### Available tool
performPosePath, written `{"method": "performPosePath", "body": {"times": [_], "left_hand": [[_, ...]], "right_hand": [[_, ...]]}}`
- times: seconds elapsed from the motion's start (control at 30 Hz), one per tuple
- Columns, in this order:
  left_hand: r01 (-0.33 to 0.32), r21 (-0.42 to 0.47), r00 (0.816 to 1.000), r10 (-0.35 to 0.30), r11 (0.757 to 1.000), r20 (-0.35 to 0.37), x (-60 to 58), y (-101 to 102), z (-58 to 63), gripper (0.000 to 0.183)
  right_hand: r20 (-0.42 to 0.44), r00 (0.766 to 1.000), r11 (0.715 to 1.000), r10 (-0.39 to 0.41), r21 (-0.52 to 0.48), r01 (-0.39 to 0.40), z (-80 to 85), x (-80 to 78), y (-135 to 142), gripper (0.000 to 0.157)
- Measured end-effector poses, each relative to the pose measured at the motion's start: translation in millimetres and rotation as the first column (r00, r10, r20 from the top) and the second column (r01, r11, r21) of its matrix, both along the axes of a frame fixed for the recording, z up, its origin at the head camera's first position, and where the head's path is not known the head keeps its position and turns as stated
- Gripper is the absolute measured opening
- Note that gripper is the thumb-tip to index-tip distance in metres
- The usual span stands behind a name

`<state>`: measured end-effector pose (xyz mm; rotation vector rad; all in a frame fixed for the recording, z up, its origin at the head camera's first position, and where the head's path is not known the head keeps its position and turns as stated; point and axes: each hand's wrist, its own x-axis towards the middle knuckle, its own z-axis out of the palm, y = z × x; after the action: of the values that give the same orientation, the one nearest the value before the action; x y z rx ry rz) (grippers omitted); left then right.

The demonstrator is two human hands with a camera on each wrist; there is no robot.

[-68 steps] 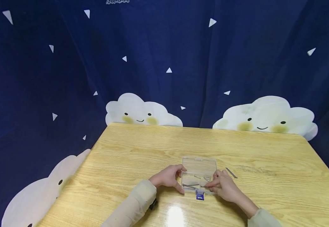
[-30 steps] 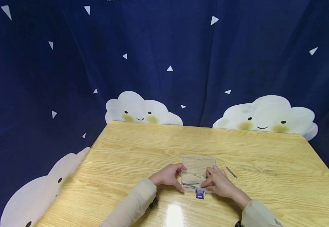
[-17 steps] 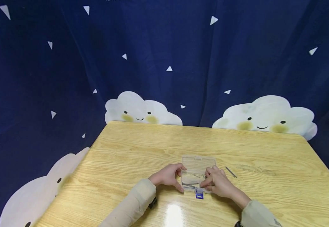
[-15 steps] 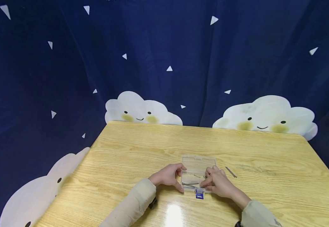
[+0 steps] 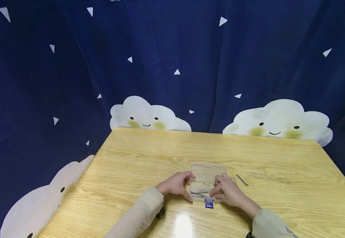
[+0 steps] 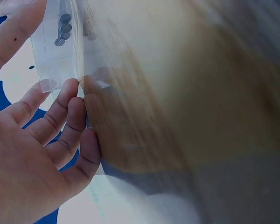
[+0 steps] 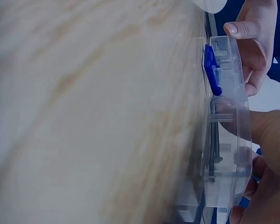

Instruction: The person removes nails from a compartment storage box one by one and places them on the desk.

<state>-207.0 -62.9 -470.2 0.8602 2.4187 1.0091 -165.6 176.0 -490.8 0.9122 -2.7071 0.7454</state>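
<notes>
A clear plastic compartment box [image 5: 208, 172] with a blue latch [image 5: 209, 203] stands on the table, its lid raised open at the back. Long nails [image 5: 199, 194] lie in its front left compartment; a smaller one [image 5: 206, 184] is in the back row. My left hand [image 5: 176, 183] holds the box's left side, thumb at the front corner and fingers behind. With curled fingers, my right hand [image 5: 229, 190] reaches into the front right compartment, thumb and fingertips at the ends of nails [image 7: 214, 140] there. The hand partly hides that compartment in the head view.
More nails [image 5: 242, 180] lie on the wooden table [image 5: 148, 148], just right of the box. A dark blue curtain [image 5: 172, 66] with white clouds hangs behind and to the left of the table.
Since the oldest frame, my right hand has moved left and deeper into the front right compartment with a nail at its fingertips. Over the last second it has barely moved. My left hand stays on the box.
</notes>
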Motion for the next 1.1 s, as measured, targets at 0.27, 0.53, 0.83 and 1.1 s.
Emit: {"method": "performPosePath", "body": {"times": [0.27, 0.53, 0.83, 1.1], "left_hand": [[0.005, 0.004, 1.000, -0.005, 1.000, -0.005, -0.3, 0, -1.0, 0.070], [-0.001, 0.008, 1.000, 0.001, 1.000, 0.007, 0.3, 0, -2.0, 0.070], [-0.009, 0.006, 1.000, 0.009, 1.000, 0.017, 0.9, 0, -0.1, 0.069], [-0.013, 0.003, 1.000, 0.013, 1.000, 0.028, 1.2, 0, 0.4, 0.069]], "right_hand": [[-0.016, 1.000, 0.997, 0.020, -0.075, -0.021, 0.8, 2.3, 0, 0.016], [0.100, 0.991, 0.981, 0.087, -0.184, -0.067, 3.9, 1.1, 5, 0.008], [0.225, 0.968, 0.955, 0.108, -0.292, -0.039, 6.4, -4.3, 9, 0.005], [0.366, 0.928, 0.932, 0.073, -0.356, 0.067, 6.4, -5.9, 10, 0.006]]}}
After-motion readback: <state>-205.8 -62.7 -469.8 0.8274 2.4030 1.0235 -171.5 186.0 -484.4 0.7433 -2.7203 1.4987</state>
